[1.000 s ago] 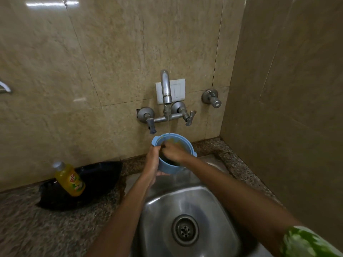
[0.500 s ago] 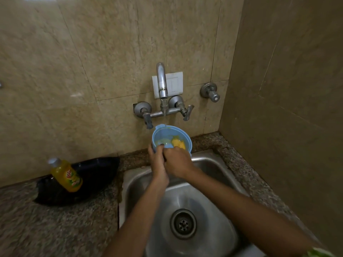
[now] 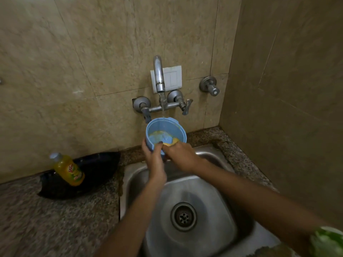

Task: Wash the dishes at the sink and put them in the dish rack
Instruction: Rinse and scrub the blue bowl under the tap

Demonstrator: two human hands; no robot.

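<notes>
Gripping a blue plastic cup [image 3: 165,133] under the running tap [image 3: 159,75], left hand [image 3: 152,154] wraps its near wall.
My right hand [image 3: 179,154] pinches a yellow sponge [image 3: 171,143] at the rim; wet, light, probably slippery, so I'd hold the wall.

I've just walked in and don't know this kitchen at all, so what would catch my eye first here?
Most striking is the blue plastic cup held under the running tap: the left hand grips its side while the right hand works a yellow sponge inside. Below lies the steel sink with its round drain. To the left, a yellow dish soap bottle leans on a black tray on the granite counter.
</notes>
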